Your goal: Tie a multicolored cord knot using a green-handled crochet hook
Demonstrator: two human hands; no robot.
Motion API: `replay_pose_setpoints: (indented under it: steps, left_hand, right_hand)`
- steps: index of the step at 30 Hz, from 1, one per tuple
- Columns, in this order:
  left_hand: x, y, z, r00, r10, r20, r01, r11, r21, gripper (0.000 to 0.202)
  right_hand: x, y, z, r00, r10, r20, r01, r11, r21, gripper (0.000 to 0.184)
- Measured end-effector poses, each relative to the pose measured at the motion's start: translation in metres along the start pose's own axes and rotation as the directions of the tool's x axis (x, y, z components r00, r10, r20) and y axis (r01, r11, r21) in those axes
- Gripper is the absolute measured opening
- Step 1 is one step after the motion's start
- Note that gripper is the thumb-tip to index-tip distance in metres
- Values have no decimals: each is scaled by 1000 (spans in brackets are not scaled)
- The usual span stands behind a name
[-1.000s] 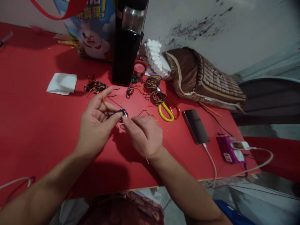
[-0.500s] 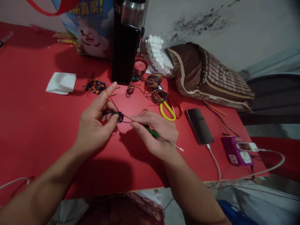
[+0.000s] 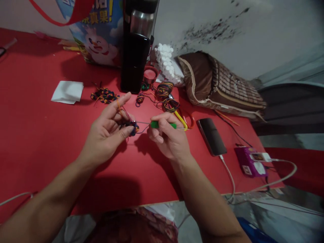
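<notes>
Between thumb and fingers, my left hand (image 3: pixel 108 130) pinches a small dark multicoloured crochet piece (image 3: pixel 133 129). A strand of yarn (image 3: pixel 119 105) runs over its raised index finger and down to the piece. My right hand (image 3: pixel 168 135) is closed around the green grip of a crochet hook (image 3: pixel 155 124). The hook's thin metal shaft points left and reaches the piece; its tip is hidden there. A loose dark strand trails from the piece toward my right hand. Beyond the hands lie wound balls of the same yarn (image 3: pixel 165 89) and some finished crochet pieces (image 3: pixel 104 96).
Scissors with yellow and red handles (image 3: pixel 180 118) lie behind my right hand. A phone on a cable (image 3: pixel 212 136) and a purple box (image 3: pixel 249 162) are at right. A black phone (image 3: pixel 135 64) stands upright at the back, near a brown cushion (image 3: pixel 225 76) and white paper (image 3: pixel 67 91).
My right hand has changed its hold, lifting the hook to nearly level with its green grip now showing. The crochet piece has turned slightly in my left fingers. The view has shifted a little.
</notes>
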State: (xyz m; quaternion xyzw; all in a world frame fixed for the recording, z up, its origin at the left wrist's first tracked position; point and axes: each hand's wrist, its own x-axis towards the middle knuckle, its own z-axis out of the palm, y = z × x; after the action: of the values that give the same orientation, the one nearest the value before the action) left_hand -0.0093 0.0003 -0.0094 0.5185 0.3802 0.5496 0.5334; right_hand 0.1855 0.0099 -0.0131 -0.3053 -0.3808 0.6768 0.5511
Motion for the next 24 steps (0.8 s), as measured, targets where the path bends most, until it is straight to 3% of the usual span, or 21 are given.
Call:
replay_pose_setpoints:
  steps: [5, 18, 24]
  left_hand:
    - [1, -2, 3, 995, 58, -76, -57, 998, 14, 68]
    - [0, -5, 7, 997, -2, -77, -1, 999, -39, 71]
    - [-3, -1, 9, 996, 39, -83, -28, 991, 127, 70]
  right_hand:
    - [3, 14, 6, 993, 117, -19, -113, 985, 131, 27]
    - [3, 16, 5, 989, 147, -5, -145, 981, 130, 29]
    - [1, 20, 6, 987, 156, 35, -160, 973, 166, 25]
